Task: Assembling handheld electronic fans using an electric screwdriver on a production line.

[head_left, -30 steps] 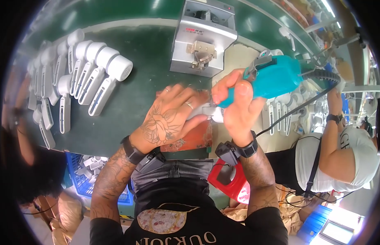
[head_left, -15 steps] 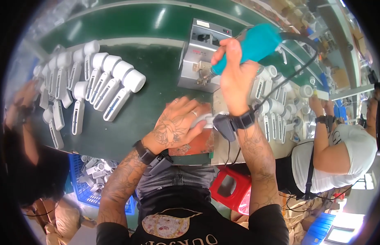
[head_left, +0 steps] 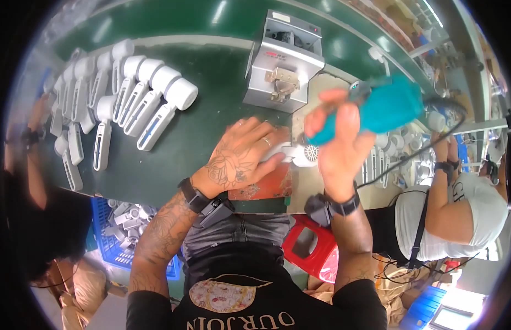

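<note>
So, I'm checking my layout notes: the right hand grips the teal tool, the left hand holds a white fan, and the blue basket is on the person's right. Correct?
Not quite: the head view shows the basket on the person's left. The right hand does grip the tool, and the left hand holds the fan.
</note>
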A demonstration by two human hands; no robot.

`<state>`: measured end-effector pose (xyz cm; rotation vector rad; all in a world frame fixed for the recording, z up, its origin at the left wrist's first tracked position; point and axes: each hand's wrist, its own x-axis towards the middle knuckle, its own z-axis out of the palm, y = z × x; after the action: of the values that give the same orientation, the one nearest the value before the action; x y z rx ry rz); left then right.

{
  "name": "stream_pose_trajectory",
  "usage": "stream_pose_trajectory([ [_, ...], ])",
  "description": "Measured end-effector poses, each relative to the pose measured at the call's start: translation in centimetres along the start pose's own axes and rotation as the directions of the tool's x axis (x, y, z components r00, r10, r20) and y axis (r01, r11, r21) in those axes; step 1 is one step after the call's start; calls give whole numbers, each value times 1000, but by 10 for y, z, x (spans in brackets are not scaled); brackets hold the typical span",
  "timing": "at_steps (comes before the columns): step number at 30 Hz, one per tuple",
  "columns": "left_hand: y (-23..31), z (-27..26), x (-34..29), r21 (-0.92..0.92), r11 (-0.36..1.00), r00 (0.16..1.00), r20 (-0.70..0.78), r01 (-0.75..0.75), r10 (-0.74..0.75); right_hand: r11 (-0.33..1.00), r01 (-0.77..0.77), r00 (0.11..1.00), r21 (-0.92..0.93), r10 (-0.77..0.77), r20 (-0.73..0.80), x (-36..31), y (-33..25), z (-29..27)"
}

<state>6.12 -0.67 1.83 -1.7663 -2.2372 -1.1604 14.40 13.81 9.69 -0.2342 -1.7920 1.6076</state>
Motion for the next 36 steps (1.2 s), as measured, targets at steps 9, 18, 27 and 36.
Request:
stream_pose_trajectory([
  [9,1,0,-2,-31,999,999,32,37,-36,999,-13,998,35,11,55,-27,9,-14],
  [18,3,0,-5,-40,999,997,65,35,-33,999,-29,996,46,25,85,-36,16,-15],
  [27,2,0,-1,-51,996,995,78,67,-63,980,-59,990,193,33,135,-31,29,-14],
  [36,9,-8,3,-15,1000,994,109,-24,26,996,-84,996,-29,85,35,-42,7,-15],
])
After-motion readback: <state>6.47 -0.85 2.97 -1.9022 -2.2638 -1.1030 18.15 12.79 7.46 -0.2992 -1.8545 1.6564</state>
